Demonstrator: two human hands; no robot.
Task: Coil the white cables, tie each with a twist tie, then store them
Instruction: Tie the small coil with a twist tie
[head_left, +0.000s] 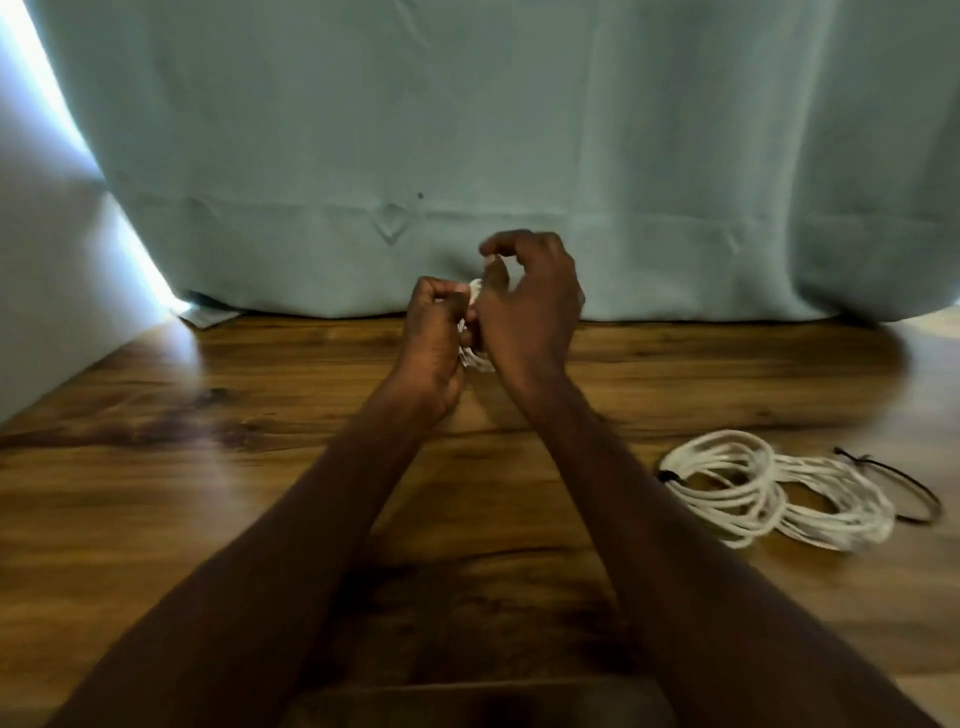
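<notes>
Both my hands are raised above the wooden table (208, 467) near its far edge. My left hand (434, 343) grips a small white cable bundle (475, 358), of which only bits show between the two hands. My right hand (530, 306) is against the same bundle, with its fingers curled and the thumb and forefinger close together above it; whether they pinch a tie is hidden. On the table to the right lie two white cable coils (769, 488), overlapping; a black twist tie (667, 475) wraps the left one.
A loose black tie (904, 483) lies right of the coils. A pale blue-green curtain (467, 156) hangs along the table's far edge. A white wall (41, 260) borders the left side. A dark object (467, 701) sits at the near edge.
</notes>
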